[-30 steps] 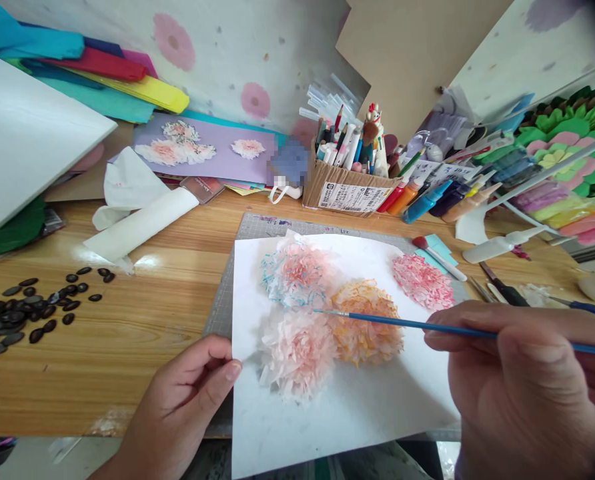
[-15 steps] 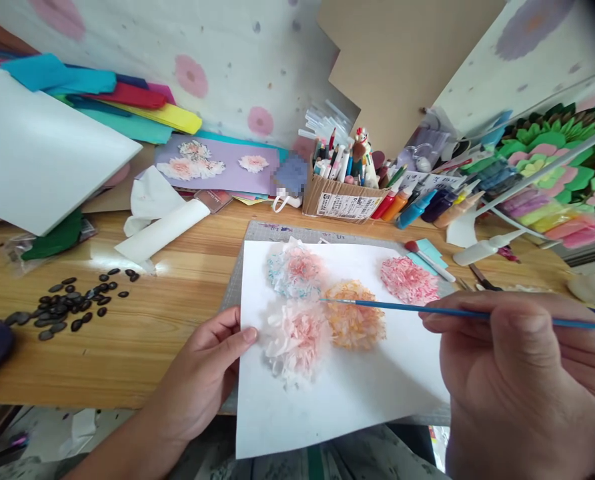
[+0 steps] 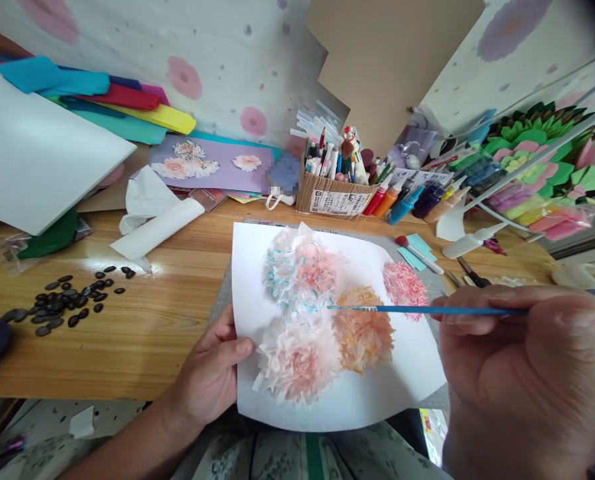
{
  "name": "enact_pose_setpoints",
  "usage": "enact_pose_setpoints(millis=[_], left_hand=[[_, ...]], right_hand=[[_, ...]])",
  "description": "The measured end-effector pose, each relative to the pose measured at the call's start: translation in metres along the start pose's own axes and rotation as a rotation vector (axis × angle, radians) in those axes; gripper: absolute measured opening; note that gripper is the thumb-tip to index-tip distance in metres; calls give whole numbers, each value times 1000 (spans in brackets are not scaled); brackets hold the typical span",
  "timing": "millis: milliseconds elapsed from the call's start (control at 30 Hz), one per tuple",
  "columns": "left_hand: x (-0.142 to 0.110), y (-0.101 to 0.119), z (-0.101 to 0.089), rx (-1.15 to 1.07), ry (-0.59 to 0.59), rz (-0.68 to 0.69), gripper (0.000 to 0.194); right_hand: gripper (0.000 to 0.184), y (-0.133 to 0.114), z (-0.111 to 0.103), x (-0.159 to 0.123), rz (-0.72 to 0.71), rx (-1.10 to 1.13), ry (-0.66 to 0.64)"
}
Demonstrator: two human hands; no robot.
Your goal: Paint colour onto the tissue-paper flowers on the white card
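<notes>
My left hand grips the left edge of a white sheet of paper, thumb on top, fingers hidden underneath. Ruffled paper flowers lie on the sheet: a white one with blue edges and a pink middle, a white one with a pink middle, an orange one and a pinkish-red one. Between finger and thumb, my right hand pinches a thin blue paintbrush. Its tip points left, over where the blue-edged, pink and orange flowers meet; whether it touches them I cannot tell.
Black pebble-like pieces are scattered at left. Behind stand a cardboard pen box and paint bottles. A makeup brush, scissors and a white bottle lie at right. A grey cutting mat is under the paper.
The sheet has been lifted and tilted, its near edge now curving and the flowers appearing larger. The brush tip has shifted slightly right and down, still near the flowers.
</notes>
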State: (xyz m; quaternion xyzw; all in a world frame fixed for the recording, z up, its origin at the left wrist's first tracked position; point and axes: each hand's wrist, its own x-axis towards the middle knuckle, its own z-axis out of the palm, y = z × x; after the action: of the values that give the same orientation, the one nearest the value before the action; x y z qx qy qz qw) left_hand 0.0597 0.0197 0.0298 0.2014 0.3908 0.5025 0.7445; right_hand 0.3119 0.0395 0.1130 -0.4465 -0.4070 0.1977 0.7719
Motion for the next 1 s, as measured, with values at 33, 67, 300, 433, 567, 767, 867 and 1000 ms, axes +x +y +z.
enact_pose_setpoints(millis=[33,67,300,433,567,767,867,1000], left_hand=[[0,-1,-1,11,-6,-1,43],[-1,-2,-2,19,-7,4,46],[-1,-1,3,-22,-14,59,39],[-2,-2,1,24,9,63,43],[-3,-3,-2,29,0,62,42],[-1,-1,1,-36,-43,40,37],[-1,-2,-2,-47,-20,35,39],[-2,-3,-2,-62,6,37,40]], right_hand=[[26,0,-1,0,1,-3,-13],[25,1,-2,-1,-4,-4,-29],[16,-1,-1,-12,-52,-61,-83],[20,-11,3,-16,-93,-137,-147],[25,-15,7,-18,-110,-247,-169],[33,-17,10,-18,-170,-333,-194],[34,-20,8,-15,-183,-409,-220],[25,-17,4,-13,-153,-331,-187]])
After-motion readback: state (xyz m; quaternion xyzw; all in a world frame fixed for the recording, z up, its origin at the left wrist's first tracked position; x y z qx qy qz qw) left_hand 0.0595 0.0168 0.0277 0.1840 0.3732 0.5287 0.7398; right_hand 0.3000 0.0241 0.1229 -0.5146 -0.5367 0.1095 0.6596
